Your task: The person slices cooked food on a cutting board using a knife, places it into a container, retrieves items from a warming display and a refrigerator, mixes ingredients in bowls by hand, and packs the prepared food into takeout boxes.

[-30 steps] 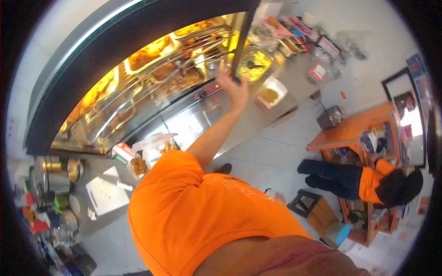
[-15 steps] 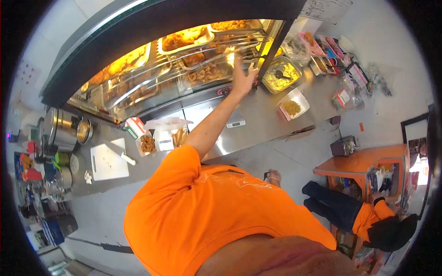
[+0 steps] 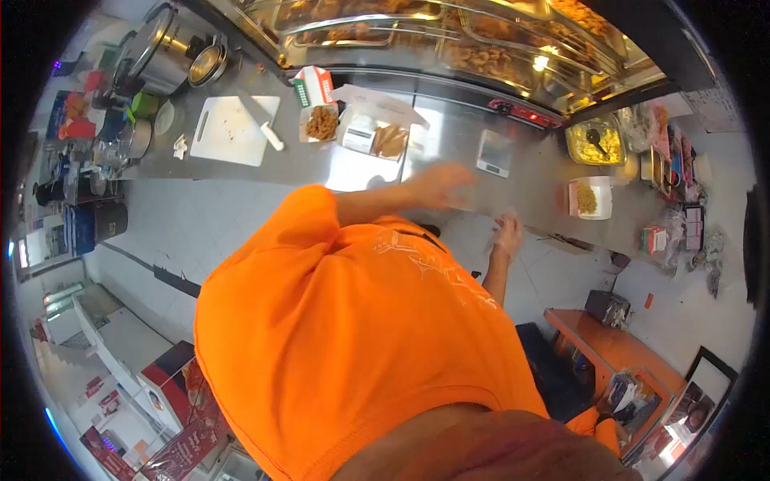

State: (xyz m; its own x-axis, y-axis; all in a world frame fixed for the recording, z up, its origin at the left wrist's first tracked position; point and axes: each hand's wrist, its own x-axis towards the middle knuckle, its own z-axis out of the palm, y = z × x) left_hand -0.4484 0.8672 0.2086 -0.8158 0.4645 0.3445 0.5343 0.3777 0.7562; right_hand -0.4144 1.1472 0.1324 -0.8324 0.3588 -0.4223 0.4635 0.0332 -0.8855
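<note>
My left hand is over the counter's front edge, left of the small white scale. It is smeared by motion, and nothing can be made out in it. My right hand is just off the counter edge, below the scale, with its fingers apart and nothing visible in it. Left of my hands stand an open box with brown food and an open wrapper with a flat brown piece. A white box with yellowish grains stands to the right, below a glass dish of yellow food.
A lit food cabinet runs along the back of the steel counter. A knife lies on a white cutting board, near a large pot. A co-worker in orange is at an orange cabinet, lower right.
My left hand has come out of the food cabinet, down to the counter's front edge. My right hand has risen toward the counter. The view has turned, bringing more of the left side into sight.
</note>
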